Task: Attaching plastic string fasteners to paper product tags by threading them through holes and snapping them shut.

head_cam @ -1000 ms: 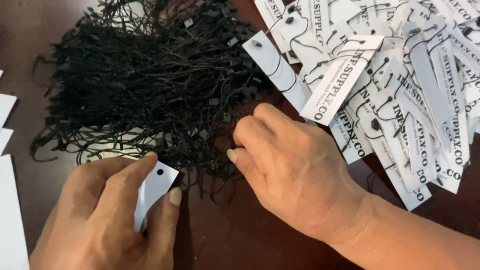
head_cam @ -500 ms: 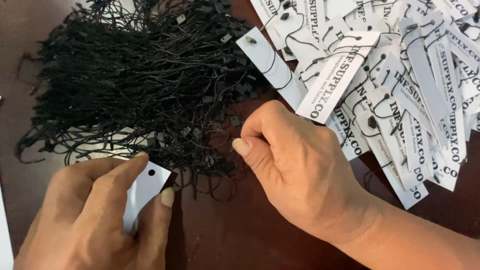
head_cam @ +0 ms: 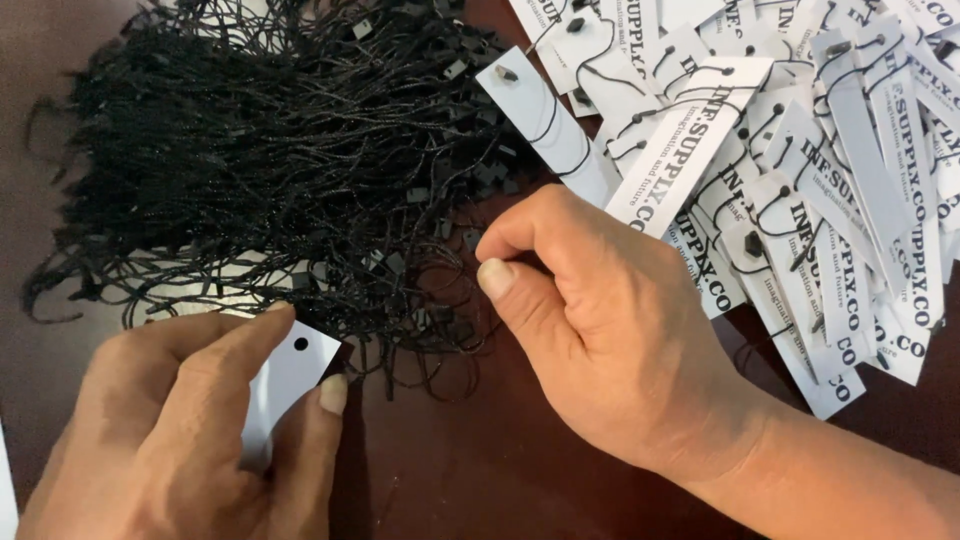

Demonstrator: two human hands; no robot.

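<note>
My left hand [head_cam: 190, 420] holds a blank white tag [head_cam: 285, 385] near the front edge of the table [head_cam: 470, 470], fingers [head_cam: 225, 370] closed over it with the punched hole left showing at its upper end. That grip reads the same as a second ago; the tag has only shifted slightly with the view.

The change is in my right hand [head_cam: 610, 340]. A second ago it lay spread at the edge of the black string pile [head_cam: 270, 160]; now thumb and forefinger are pinched narrow together at the pile's near right fringe. I judge one loop has been picked, though the strand between the fingertips is too thin to make out.

So a tag and seemingly a string are both in hand, close together. The heap of finished, strung tags [head_cam: 800, 170] covers the far right corner, well apart from the blank one.
</note>
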